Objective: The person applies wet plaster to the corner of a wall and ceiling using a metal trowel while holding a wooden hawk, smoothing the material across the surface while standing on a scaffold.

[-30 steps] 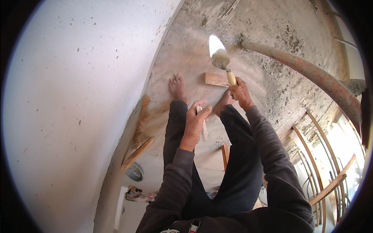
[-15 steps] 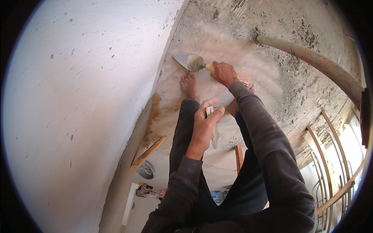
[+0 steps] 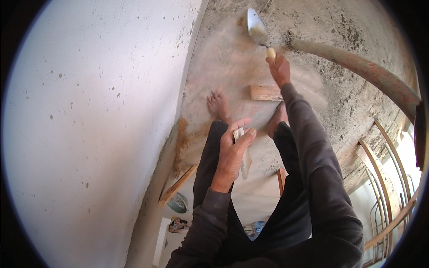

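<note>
My right hand (image 3: 280,70) is closed around the yellowish handle of a pointed masonry trowel (image 3: 255,24), held out at the far end of my reach. Its blade has a shiny tip and greyish mortar caked towards the handle. Close to my body, my left hand (image 3: 231,149) is closed on a narrow pale tool (image 3: 245,163) seen almost edge-on. Its whitish end shows between thumb and fingers and a thin greyish part hangs below, so its exact kind is unclear. A wooden block (image 3: 265,92) lies close to my right foot, below my right hand.
A white wall (image 3: 89,111) with dark specks fills the left. A mortar-stained pole (image 3: 357,67) curves across the upper right. Wooden and metal bars (image 3: 380,178) stand lower right. Far below are a slanted piece of wood (image 3: 178,185) and a round container (image 3: 178,202).
My right hand has swung the trowel away from the wall, farther out and to the right, its tip now pointing away. The wooden block has come into fuller view. My left hand keeps its grip.
</note>
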A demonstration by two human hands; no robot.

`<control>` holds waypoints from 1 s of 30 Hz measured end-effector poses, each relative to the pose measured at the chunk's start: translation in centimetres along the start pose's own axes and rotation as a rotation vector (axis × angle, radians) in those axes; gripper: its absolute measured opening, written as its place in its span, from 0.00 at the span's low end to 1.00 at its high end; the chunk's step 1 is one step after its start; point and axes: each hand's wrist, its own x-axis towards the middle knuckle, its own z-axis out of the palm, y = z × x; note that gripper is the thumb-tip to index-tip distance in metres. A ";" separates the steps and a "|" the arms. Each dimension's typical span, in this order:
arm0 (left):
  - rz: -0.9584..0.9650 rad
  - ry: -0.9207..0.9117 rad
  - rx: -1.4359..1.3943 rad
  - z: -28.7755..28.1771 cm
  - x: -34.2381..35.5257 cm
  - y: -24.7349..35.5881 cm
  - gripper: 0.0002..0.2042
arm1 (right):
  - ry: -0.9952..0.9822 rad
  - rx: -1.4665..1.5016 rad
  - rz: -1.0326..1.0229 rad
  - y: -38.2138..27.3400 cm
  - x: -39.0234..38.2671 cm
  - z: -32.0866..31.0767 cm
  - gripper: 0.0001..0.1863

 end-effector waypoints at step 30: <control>-0.066 -0.010 0.013 -0.2 2.1 2.2 0.23 | -0.148 -0.244 -0.099 -4.7 6.2 -2.1 0.17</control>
